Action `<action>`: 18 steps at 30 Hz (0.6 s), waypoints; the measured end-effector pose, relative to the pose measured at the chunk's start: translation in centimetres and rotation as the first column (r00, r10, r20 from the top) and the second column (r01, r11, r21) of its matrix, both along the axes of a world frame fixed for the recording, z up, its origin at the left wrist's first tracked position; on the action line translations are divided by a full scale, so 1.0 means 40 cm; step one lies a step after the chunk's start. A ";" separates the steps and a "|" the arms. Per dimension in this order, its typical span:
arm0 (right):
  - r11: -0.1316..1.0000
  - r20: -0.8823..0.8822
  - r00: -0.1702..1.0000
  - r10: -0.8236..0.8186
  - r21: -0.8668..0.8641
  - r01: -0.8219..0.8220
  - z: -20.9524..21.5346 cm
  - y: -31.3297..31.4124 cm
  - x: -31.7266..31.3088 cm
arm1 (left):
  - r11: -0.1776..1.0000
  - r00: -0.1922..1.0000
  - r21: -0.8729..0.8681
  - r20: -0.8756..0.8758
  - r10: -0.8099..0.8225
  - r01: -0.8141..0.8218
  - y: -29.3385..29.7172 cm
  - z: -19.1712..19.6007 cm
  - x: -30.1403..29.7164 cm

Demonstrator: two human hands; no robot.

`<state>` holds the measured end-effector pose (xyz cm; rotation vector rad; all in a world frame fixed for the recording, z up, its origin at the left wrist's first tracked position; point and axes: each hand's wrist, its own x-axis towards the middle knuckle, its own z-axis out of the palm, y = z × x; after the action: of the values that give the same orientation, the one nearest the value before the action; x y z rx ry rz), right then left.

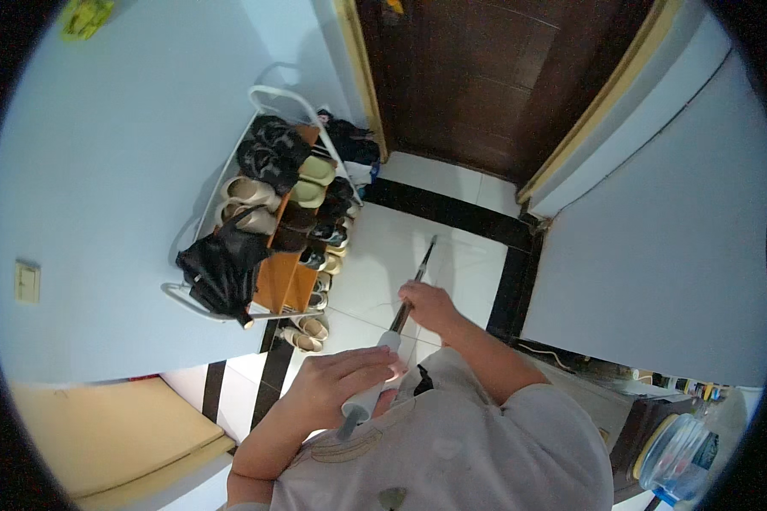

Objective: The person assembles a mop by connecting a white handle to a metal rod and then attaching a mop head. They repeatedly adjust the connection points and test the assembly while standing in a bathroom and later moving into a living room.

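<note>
A long, slim metal pole (398,320) with a thick white grip slants away from my body toward the white floor tiles. Around its white grip, near the grey end cap, my left hand (337,387) is closed. My right hand (431,307) is wrapped round the shiny shaft farther down, elbow bent. The pole's far end narrows to a light tip over the tiles; whether a mop or broom head is fixed there I cannot make out against the white floor.
On the left a shoe rack (274,285) carries several pairs of shoes and a folded black umbrella (223,266). Beige shoes (305,334) lie on the floor before it. Ahead stands a dark brown door (494,77). A clear plastic jug (677,456) is at lower right.
</note>
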<state>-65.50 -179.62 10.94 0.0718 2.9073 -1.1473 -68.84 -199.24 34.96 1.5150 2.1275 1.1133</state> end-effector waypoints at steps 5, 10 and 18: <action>0.991 0.012 0.991 -0.131 -0.009 0.131 -0.101 0.282 -0.048 | 0.996 0.989 -0.037 -0.123 -0.081 0.077 0.232 -0.131 -0.029; 0.963 -0.088 0.959 -0.269 -0.002 0.269 -0.285 0.556 -0.114 | 0.998 0.986 0.027 -0.162 -0.047 0.052 0.516 -0.280 -0.068; 0.889 0.011 0.920 -0.393 -0.251 0.383 -0.427 0.706 -0.066 | 0.989 0.987 -0.110 -0.114 -0.111 0.098 0.725 -0.358 -0.035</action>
<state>-68.16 -151.38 -6.12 0.6618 2.8288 -1.5745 -70.24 -170.24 20.63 1.6619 2.1195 0.8826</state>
